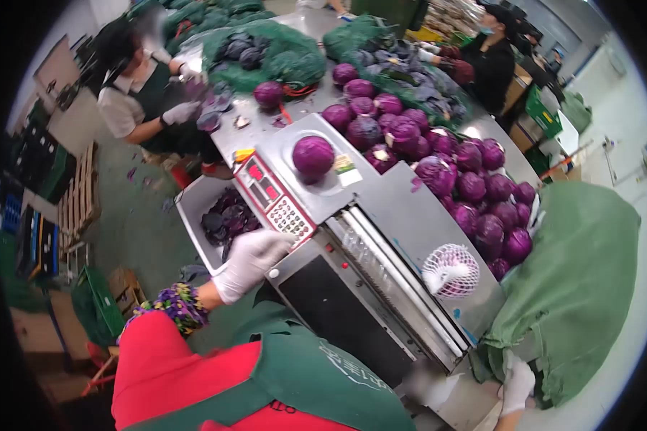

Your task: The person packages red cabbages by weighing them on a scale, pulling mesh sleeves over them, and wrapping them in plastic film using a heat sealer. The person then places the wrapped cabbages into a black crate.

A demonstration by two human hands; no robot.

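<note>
My left hand (255,264), in a white glove, reaches over the scale's keypad (287,218) with its fingers stretched forward at the lower keys. A purple cabbage (313,157) sits on the steel weighing plate (338,192), beside a small printed label (346,169). At the lower right, my gloved right hand (517,386) is closed by the lower edge of a green cloth (568,287); what its fingers hold is hidden. The wrapping machine (402,280) with its film roller stands between my hands. White foam netting (451,271) lies on its steel top.
Many purple cabbages (474,187) are heaped right of the scale. Green net sacks (266,54) cover the far table. A white bin (194,208) holds trimmed leaves. One gloved co-worker (151,100) works at the left, another (485,65) at the far right.
</note>
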